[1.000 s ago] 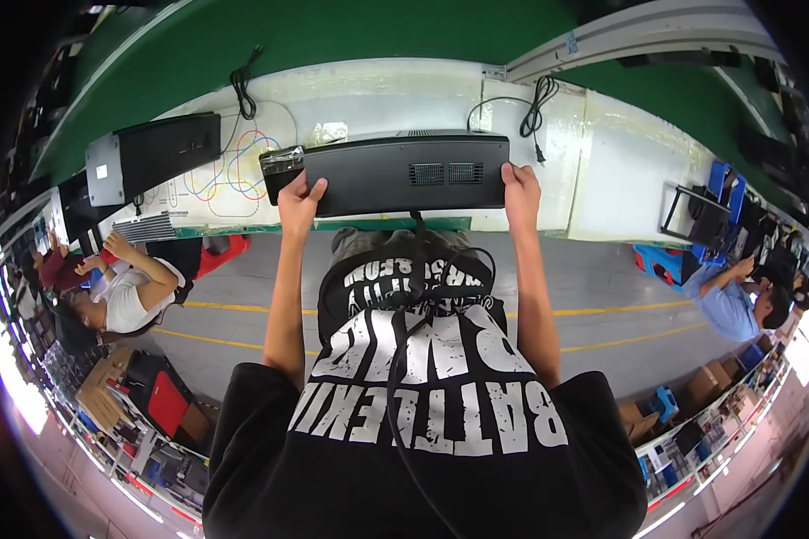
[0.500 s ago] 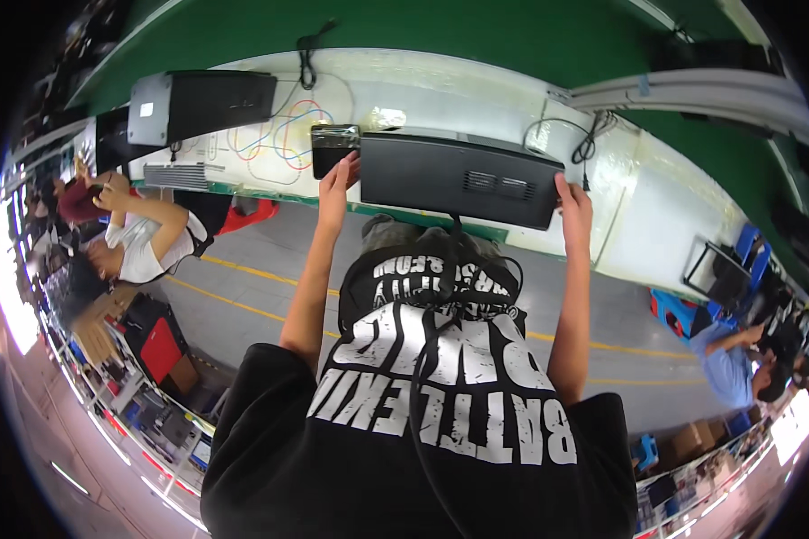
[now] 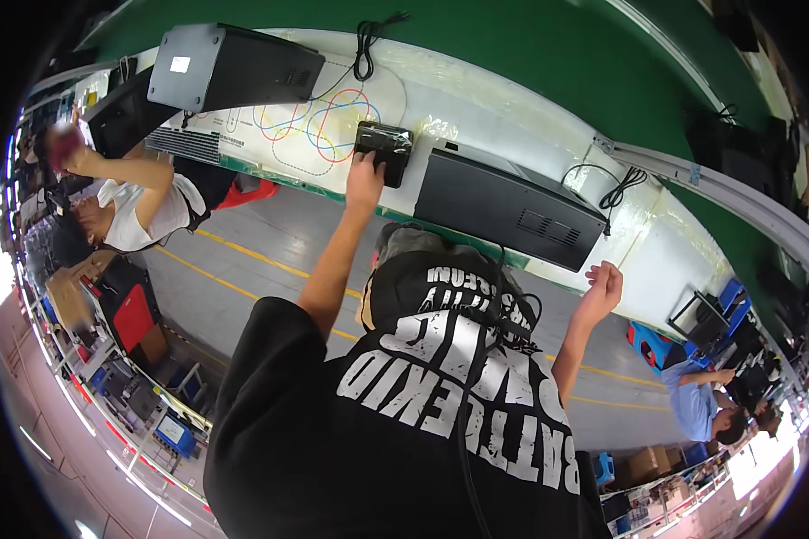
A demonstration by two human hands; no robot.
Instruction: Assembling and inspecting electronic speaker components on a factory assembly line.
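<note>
A long black metal case (image 3: 503, 202) with vent slots lies on the white bench in front of me. To its left sits a small flat black box (image 3: 395, 171) with shiny clear film across its top. My left hand (image 3: 366, 182) rests on the near part of this box, fingers apart on its surface; they do not appear wrapped round it. Just off the case's near right corner is my right hand (image 3: 606, 282). Its fingers are loosely bent and apart, with nothing in them.
Another black case (image 3: 252, 72) stands at the far left on the bench (image 3: 449, 85), near a ribbed grey part (image 3: 184, 142). Coiled black cables lie behind it (image 3: 364, 54) and right of my case (image 3: 625, 187). A metal rail (image 3: 737, 202) crosses at right. Co-workers sit on both sides.
Both hands have let go of the long case. My left hand has moved onto the small black box; my right has drawn back from the case's right end. The view has turned.
</note>
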